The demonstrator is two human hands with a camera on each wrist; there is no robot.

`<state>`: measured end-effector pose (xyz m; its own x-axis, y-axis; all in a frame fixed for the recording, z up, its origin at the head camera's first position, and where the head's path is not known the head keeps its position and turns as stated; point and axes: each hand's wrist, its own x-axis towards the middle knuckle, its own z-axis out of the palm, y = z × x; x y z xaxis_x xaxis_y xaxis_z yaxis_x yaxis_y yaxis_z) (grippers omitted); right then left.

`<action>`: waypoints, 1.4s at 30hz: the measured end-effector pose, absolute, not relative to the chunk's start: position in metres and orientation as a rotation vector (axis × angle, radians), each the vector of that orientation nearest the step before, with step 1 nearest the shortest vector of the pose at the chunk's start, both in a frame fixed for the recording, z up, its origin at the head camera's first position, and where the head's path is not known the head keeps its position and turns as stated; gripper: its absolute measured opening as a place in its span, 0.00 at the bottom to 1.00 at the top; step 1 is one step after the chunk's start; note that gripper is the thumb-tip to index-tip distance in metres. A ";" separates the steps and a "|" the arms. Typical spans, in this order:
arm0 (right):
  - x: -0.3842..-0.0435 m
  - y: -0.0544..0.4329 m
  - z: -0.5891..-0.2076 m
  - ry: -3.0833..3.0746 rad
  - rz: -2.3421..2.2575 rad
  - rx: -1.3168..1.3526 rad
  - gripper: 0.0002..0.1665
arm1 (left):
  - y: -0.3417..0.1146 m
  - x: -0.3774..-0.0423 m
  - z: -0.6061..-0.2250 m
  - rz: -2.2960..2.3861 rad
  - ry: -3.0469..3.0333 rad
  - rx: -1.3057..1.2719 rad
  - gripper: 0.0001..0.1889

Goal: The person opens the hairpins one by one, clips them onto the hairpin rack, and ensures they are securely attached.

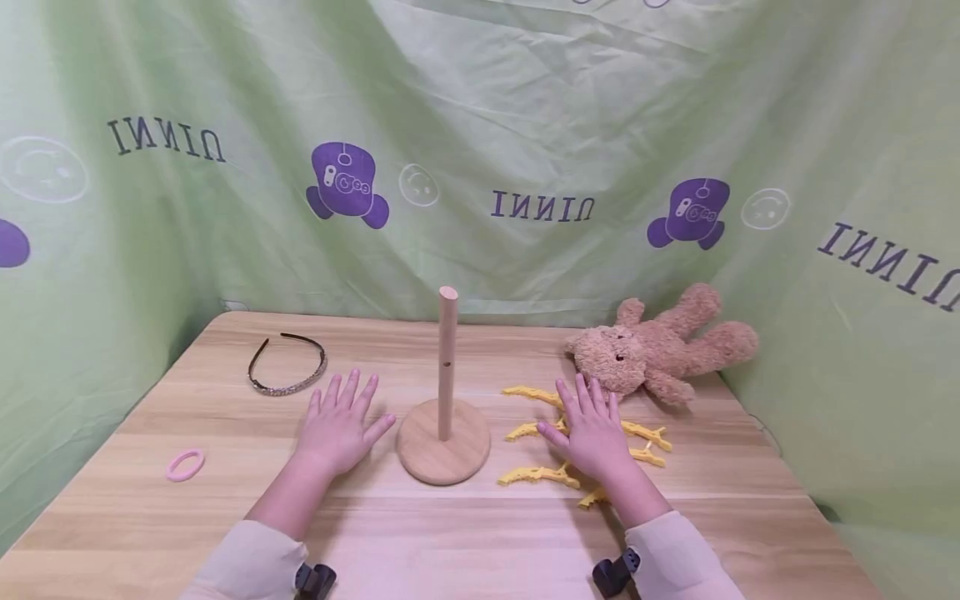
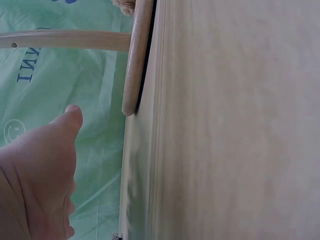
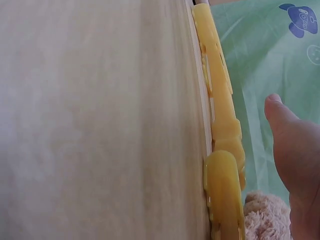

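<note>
My left hand (image 1: 337,431), its fingers spread and palm down, is held over the table to the left of a wooden stand. That stand has a round base (image 1: 465,454) and an upright post (image 1: 447,358) with a small hole in it. On the stand's other side, my right hand (image 1: 596,437) spreads its fingers above several yellow plastic hair clips (image 1: 538,475), partly covering them. Both wrist views show a gap between hand and tabletop; the left thumb (image 2: 74,117) and right thumb (image 3: 280,110) stick out straight. Neither hand holds anything.
A dark headband (image 1: 288,389) with a sparkly band lies at the back left, and a pink hair tie (image 1: 180,475) nearer the left edge. At the back right a brown plush toy (image 1: 652,354) lies on its back. Green printed cloth (image 1: 480,258) hangs around the table (image 1: 420,542).
</note>
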<state>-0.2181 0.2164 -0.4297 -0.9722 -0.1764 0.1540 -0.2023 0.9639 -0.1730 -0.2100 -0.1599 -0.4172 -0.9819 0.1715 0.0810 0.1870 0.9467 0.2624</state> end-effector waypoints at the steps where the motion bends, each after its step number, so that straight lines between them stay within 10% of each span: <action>1: -0.217 0.217 -0.430 -2.974 0.290 0.283 0.48 | -0.160 -0.211 -0.418 -0.418 -3.043 -0.284 0.40; 30: -0.138 0.313 -0.432 -2.810 0.908 0.110 0.27 | -0.129 -0.194 -0.459 -1.306 -2.883 -0.377 0.43; 42: -0.127 0.335 -0.440 -2.928 0.946 0.196 0.39 | -0.128 -0.193 -0.461 -1.281 -2.891 -0.389 0.42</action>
